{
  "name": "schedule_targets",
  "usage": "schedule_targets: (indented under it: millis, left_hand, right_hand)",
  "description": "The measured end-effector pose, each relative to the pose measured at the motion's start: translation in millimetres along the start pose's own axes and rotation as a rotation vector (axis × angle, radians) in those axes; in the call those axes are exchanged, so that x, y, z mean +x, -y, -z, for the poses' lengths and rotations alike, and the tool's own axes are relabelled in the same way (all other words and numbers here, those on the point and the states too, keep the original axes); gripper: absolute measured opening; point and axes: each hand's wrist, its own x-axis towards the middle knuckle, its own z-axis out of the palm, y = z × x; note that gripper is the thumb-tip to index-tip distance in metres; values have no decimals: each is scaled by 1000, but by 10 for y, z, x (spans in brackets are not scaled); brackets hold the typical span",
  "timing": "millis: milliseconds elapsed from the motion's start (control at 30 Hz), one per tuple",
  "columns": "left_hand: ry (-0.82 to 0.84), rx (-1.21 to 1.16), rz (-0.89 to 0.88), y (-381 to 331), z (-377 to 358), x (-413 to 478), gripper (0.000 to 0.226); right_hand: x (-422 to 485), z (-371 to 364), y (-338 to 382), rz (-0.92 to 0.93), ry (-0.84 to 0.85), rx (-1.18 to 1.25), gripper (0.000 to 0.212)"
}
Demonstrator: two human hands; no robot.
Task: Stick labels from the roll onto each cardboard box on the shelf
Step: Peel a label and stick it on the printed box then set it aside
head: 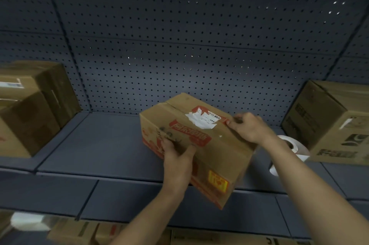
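A cardboard box with red print [199, 145] sits tilted on the blue shelf [103, 145], its near corner past the shelf's front edge. A torn white label [200, 119] with a barcode is on its top face. My left hand [176, 157] grips the box's near left side. My right hand [249, 127] holds the top right edge, fingers pinched at the box's rim. The white label roll [293, 147] lies on the shelf to the right, partly hidden behind my right forearm.
Brown boxes [34, 105] are stacked at the shelf's left end. A printed cardboard box [331, 125] stands at the right end. A perforated blue back panel [179, 45] closes the shelf. More boxes [119, 234] show on the lower level.
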Motion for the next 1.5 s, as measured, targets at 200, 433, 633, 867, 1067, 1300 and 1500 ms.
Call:
schedule_targets:
  millis: [200, 433, 633, 867, 1067, 1300, 1500]
  left_hand:
    - [140, 114, -5, -218, 210, 158, 52]
    - [286, 248, 47, -370, 386, 374, 37]
    - [398, 300, 123, -401, 423, 630, 33]
    - [521, 376, 179, -485, 348, 917, 46]
    - [505, 557, -2, -558, 394, 748, 28]
    - [433, 703, -66, -574, 456, 233, 30]
    - [410, 1025, 9, -402, 498, -66, 104]
  right_hand:
    - [-402, 22, -30, -44, -19, -18, 51]
    - [-860, 31, -25, -33, 4, -30, 45]
    - [-1118, -63, 19, 5, -2, -46, 41]
    - [-1104, -202, -85, 29, -10, 43, 36]
    - [-831, -14, -237, -37, -84, 21, 34]
    - [-88, 146, -108, 69, -120, -3, 47]
    - [431, 130, 174, 153, 40, -37, 61]
